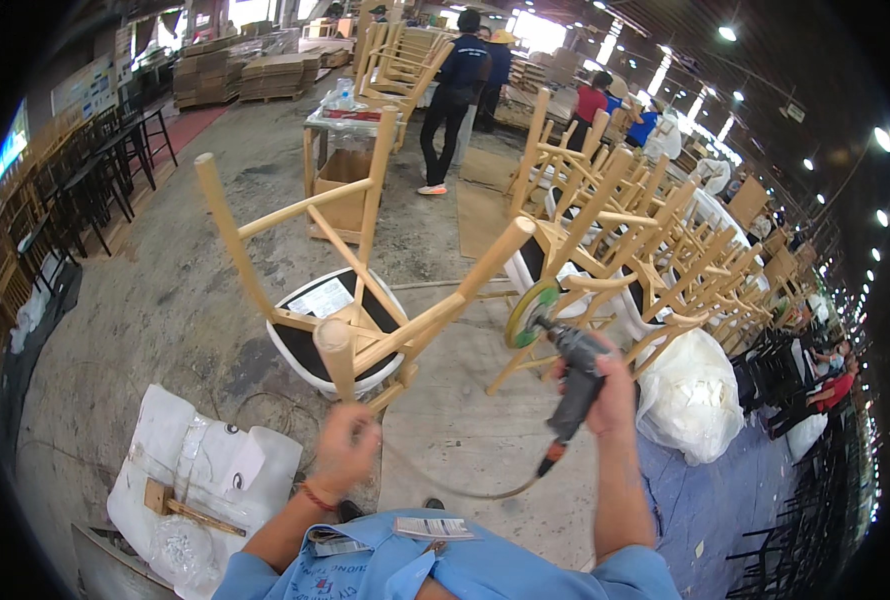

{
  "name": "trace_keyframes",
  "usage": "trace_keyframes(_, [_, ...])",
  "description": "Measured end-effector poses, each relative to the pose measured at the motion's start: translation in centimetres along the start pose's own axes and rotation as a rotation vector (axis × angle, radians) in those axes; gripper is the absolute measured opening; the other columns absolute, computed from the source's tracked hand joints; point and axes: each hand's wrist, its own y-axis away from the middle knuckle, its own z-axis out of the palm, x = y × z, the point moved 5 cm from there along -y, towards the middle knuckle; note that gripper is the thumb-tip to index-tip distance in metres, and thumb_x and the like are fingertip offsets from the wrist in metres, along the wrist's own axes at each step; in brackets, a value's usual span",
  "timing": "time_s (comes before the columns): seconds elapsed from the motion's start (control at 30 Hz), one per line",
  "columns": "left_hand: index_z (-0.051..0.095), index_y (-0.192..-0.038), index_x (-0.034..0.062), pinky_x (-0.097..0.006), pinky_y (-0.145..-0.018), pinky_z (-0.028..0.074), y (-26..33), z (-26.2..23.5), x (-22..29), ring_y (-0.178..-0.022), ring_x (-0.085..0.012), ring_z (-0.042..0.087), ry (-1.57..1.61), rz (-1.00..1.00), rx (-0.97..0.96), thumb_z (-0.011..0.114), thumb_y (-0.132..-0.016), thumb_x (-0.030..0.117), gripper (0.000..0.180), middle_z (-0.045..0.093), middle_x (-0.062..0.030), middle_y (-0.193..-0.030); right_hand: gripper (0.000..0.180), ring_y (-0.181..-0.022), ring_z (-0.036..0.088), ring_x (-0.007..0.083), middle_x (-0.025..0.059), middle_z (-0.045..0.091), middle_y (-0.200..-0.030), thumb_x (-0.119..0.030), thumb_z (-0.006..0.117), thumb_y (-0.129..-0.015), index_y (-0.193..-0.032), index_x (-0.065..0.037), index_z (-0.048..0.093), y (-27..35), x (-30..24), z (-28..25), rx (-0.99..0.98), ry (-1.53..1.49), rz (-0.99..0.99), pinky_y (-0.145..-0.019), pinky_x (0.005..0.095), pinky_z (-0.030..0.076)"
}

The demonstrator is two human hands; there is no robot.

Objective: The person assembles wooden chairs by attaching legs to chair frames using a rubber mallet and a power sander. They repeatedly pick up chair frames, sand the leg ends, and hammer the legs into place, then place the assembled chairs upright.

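Note:
My right hand (pixel 613 392) is wrapped round the dark grip of a disc sander (pixel 577 385), an air hose at its lower end. Its round green-and-yellow pad (pixel 532 312) is held upright, just right of a wooden chair. That chair is upside down, pale legs (pixel 370 185) pointing up and its white-edged, black-bottomed seat (pixel 305 345) below. My left hand (pixel 348 445) is just below the near leg (pixel 335 350), its fingers curled. Blur and the hand itself hide whether it grips the chair frame. A pale label (pixel 320 298) lies on the seat's underside.
More upturned chairs (pixel 615 240) crowd the right, beside a plastic-wrapped white bundle (pixel 692 395). White foam sheeting (pixel 200 460) with a wood piece (pixel 190 508) lies at lower left. The hose (pixel 465 493) crosses in front of me. A small table (pixel 340 125) and a standing person (pixel 455 90) are beyond.

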Motion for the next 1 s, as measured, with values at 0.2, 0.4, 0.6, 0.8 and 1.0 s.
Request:
trace_keyframes(0.2, [0.050,-0.128,0.0001,-0.036,-0.099,0.045,-7.1,-8.5,3.4,-0.116,-0.0263,0.056,-0.010,0.090,0.282,0.082,-0.072,0.017,0.067,0.057,-0.0176,-0.123,0.054,-0.070,0.066,0.0163,0.0095,0.063,-0.095,-0.029,0.075,-0.077,-0.120,-0.005,0.053,0.0,-10.6,8.1,-0.234,0.828,-0.262,-0.060,0.0307,0.055])
trace_keyframes(0.4, [0.056,-0.117,0.0067,-0.034,-0.085,0.051,-11.1,-4.3,3.3,-0.099,-0.0234,0.066,0.291,-0.151,-0.048,0.083,-0.076,0.021,0.051,0.067,-0.0124,-0.104,0.054,-0.078,0.060,0.0141,0.0029,0.061,-0.088,-0.031,0.082,-0.064,-0.105,-0.008,0.056,1.4,-15.2,21.5,-0.618,1.434,-0.378,-0.073,0.0290,0.049])
trace_keyframes(0.6, [0.057,-0.110,0.0056,-0.033,-0.082,0.052,-10.9,-3.7,2.7,-0.099,-0.0265,0.067,0.262,0.002,0.035,0.080,-0.078,0.020,0.042,0.067,-0.0134,-0.103,0.054,-0.084,0.061,0.0201,0.0081,0.062,-0.091,-0.031,0.083,-0.061,-0.104,-0.007,0.059,2.0,-10.8,30.3,-1.006,1.663,-0.326,-0.075,0.0325,0.048])
trace_keyframes(0.8, [0.057,-0.112,0.0042,-0.036,-0.081,0.052,-10.8,-3.8,3.0,-0.100,-0.0320,0.066,0.360,0.148,0.133,0.077,-0.080,0.018,0.040,0.067,-0.0160,-0.103,0.052,-0.081,0.062,0.0204,0.0093,0.063,-0.088,-0.030,0.082,-0.063,-0.105,-0.007,0.059,2.1,-8.4,33.4,-1.084,1.726,-0.245,-0.072,0.0344,0.049])
trace_keyframes(1.0, [0.058,-0.118,0.0035,-0.034,-0.087,0.052,-10.6,-3.5,2.8,-0.101,-0.0234,0.067,0.199,-0.218,-0.019,0.080,-0.080,0.019,0.047,0.068,-0.0125,-0.108,0.052,-0.081,0.061,0.0203,0.0080,0.062,-0.087,-0.032,0.081,-0.065,-0.104,-0.007,0.058,-2.5,-10.6,31.2,-0.709,1.822,-0.406,-0.074,0.0331,0.049])
